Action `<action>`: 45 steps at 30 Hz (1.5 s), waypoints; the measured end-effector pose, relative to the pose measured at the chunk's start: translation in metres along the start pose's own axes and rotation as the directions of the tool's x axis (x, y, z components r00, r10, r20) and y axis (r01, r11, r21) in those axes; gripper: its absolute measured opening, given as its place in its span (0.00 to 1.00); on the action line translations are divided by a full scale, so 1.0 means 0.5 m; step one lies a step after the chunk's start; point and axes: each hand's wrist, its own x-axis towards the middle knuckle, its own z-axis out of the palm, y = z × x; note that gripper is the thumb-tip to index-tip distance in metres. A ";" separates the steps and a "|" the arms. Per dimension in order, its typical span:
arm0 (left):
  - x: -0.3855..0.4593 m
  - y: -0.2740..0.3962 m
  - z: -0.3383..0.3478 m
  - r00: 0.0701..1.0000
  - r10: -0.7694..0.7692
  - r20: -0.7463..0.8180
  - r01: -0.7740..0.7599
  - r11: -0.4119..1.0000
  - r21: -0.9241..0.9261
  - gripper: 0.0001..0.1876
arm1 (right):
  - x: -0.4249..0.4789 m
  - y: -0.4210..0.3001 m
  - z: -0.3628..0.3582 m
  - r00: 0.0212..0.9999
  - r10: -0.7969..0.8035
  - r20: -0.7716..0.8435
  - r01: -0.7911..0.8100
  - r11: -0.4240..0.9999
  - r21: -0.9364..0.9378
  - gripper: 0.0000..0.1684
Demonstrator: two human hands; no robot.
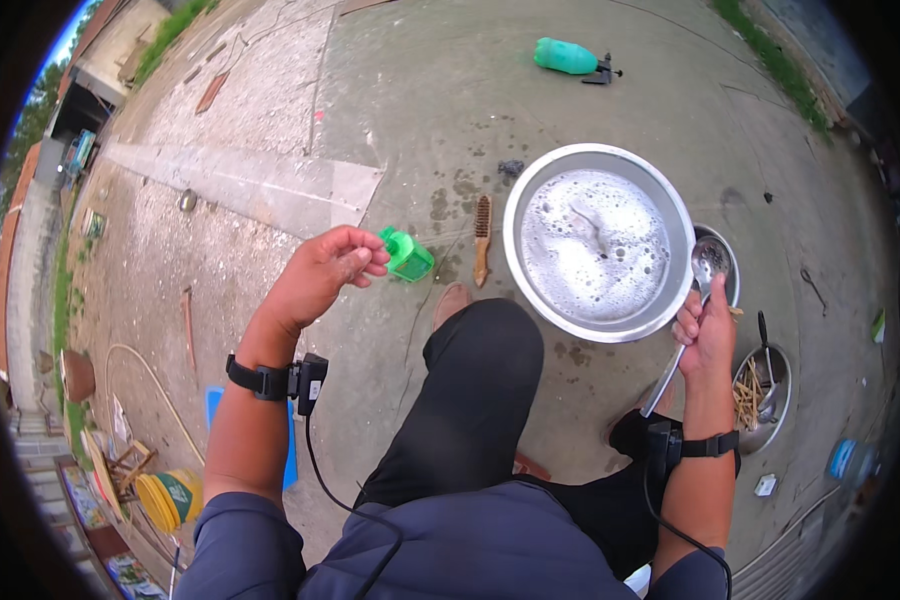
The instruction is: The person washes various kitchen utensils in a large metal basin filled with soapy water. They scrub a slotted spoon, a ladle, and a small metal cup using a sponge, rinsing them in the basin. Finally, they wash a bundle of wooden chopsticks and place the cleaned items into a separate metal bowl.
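My right hand (pixel 703 326) grips a metal slotted spoon (pixel 711 259) by its handle. The spoon's perforated bowl points up beside the right rim of a large metal basin (pixel 521 289). White suds (pixel 596 240) fill the basin. My left hand (pixel 330 266) has curled fingers, with its fingertips at the cap of a green plastic bottle (pixel 411 259). Whether they grip the cap or only pass in front of it, I cannot tell. Between the bottle and the basin lies a wire brush (pixel 482 240) with a wooden handle.
A smaller metal bowl (pixel 731 247) is partly hidden behind the basin. At right, another metal bowl (pixel 786 401) holds wooden sticks (pixel 750 394) and a black-handled utensil (pixel 765 341). A dark scouring pad (pixel 510 167) and a green sprayer bottle (pixel 566 56) lie farther off.
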 end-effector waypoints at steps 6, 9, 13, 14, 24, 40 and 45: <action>-0.249 -0.452 -0.060 0.795 -0.603 -0.068 0.596 0.797 -0.100 0.11 | 0.020 0.021 -0.033 0.990 0.129 -0.059 -0.136 0.980 -0.148 0.25; -0.362 -0.633 -0.012 0.692 -0.719 -0.061 0.721 0.693 0.019 0.12 | 0.013 0.017 0.002 0.978 0.053 -0.203 -0.088 0.981 -0.170 0.26; -0.409 -0.696 0.062 0.659 -0.751 0.033 0.748 0.659 0.073 0.11 | 0.011 -0.012 0.036 0.983 0.067 -0.168 -0.106 0.966 -0.238 0.32; -0.408 -0.704 0.074 0.667 -0.743 0.053 0.740 0.669 0.064 0.11 | 0.010 -0.017 0.048 0.984 0.062 -0.165 -0.100 0.966 -0.238 0.32; -0.141 -0.596 0.052 0.931 -0.362 -0.054 0.361 0.885 0.294 0.13 | -0.006 -0.003 0.094 0.991 0.085 -0.104 -0.106 0.970 -0.221 0.31; 0.715 -0.246 0.183 0.986 -0.044 0.162 -0.109 0.563 0.819 0.25 | 0.109 0.007 0.115 0.910 0.414 -0.009 -0.414 0.908 -0.070 0.32; 0.817 -0.277 0.220 0.980 -0.137 0.147 -0.077 0.421 0.904 0.27 | 0.144 -0.010 0.089 0.893 0.445 -0.073 -0.444 0.896 0.026 0.29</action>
